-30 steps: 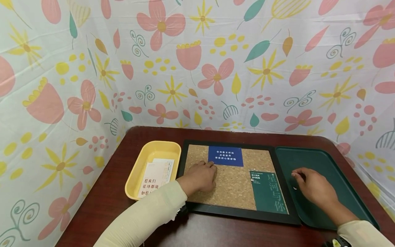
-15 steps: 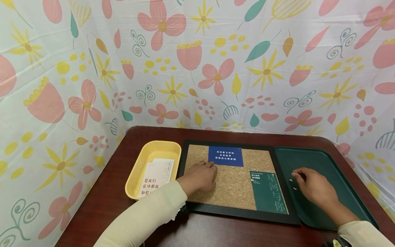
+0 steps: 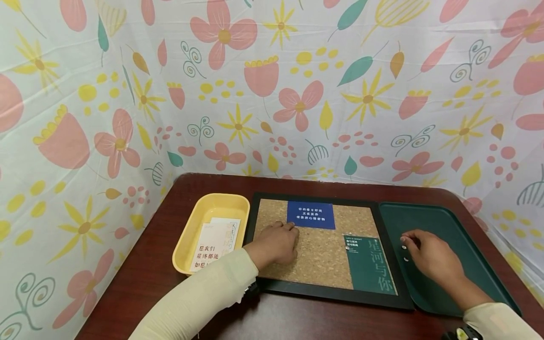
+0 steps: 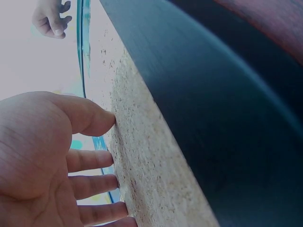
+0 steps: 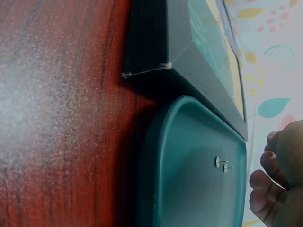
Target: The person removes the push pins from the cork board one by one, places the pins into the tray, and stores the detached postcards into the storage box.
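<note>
My left hand (image 3: 278,242) is over the left part of a black-framed cork board (image 3: 318,264). In the left wrist view its fingers (image 4: 92,161) are extended, with the fingertips at the cork surface. A blue card (image 3: 312,221) lies on the board just beyond that hand; a green card (image 3: 369,264) is at the board's lower right. My right hand (image 3: 437,257) hovers over a dark green tray (image 3: 425,215), fingers loosely curled and nothing visible between them. Two small thumbtacks (image 5: 221,163) lie in the tray near its fingertips.
Left of the board stands a yellow tray (image 3: 225,200) with white printed cards (image 3: 212,238) in it. All of it sits on a dark red wooden table (image 3: 297,316). A floral curtain (image 3: 297,94) closes off the back and sides.
One thumbtack showed in the green tray a second ago; a second one then appeared by the right fingertips and has shifted slightly right. The left hand has stayed in place.
</note>
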Demonstrator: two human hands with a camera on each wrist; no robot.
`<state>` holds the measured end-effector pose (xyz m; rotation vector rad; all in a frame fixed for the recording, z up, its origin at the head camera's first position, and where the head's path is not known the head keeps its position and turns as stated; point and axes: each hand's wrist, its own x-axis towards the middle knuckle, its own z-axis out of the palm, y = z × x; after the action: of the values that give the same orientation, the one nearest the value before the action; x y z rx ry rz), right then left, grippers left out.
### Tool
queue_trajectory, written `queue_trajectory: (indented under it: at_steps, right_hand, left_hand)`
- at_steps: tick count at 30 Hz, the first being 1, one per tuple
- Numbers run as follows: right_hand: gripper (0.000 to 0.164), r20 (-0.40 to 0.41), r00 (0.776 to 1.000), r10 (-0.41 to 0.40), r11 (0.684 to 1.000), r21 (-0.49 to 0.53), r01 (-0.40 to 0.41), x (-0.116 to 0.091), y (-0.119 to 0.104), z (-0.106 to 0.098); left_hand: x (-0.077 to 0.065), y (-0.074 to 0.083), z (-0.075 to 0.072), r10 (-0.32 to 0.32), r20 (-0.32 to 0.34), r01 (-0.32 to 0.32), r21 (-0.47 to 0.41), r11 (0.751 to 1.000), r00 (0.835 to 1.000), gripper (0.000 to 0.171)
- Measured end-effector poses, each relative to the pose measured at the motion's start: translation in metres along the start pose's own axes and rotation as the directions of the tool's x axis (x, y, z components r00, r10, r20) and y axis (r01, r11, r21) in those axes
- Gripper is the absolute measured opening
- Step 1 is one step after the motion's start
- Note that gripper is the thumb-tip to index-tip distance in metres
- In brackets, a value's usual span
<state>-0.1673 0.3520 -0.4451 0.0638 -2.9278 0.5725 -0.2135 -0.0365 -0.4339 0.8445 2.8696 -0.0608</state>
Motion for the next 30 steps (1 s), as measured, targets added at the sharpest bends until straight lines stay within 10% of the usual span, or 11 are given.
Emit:
queue_trajectory:
  at_steps: [30]
  right_hand:
    - [0.033, 0.018, 0.999, -0.027, 0.999, 0.028, 0.026, 0.011, -0.022, 0.015]
  left_hand:
    - [0.0, 0.0, -0.001, 0.001, 0.007, -0.001, 0.007, 1.0, 1.0, 0.055]
